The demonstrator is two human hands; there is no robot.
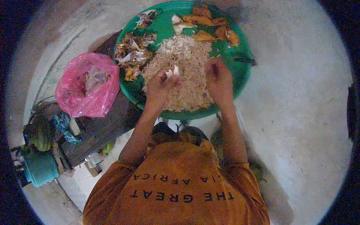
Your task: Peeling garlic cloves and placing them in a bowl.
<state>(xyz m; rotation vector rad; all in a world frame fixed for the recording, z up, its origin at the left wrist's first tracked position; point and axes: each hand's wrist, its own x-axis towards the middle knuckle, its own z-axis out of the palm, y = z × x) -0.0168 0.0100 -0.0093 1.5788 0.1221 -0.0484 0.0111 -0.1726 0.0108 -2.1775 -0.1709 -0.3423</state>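
A round green tray (242,76) lies in front of me with a large heap of pale shreds (188,62) in its middle. Over the left part of the heap, my left hand (161,83) holds a small white piece (172,71) between thumb and fingers. My right hand (219,77) is over the heap's right edge with its fingers curled; whether anything is inside them is hidden. Orange-brown chunks (204,19) and a white-fleshed piece (180,25) lie at the tray's far side. Crumpled peel-like scraps (135,53) lie along its left side.
An open pink plastic bag (87,84) with scraps and a clear bag inside stands left of the tray, on a dark surface (112,123). Further left are a blue patterned cloth (66,126), a green ridged fruit or vegetable (43,137) and a teal container (42,167).
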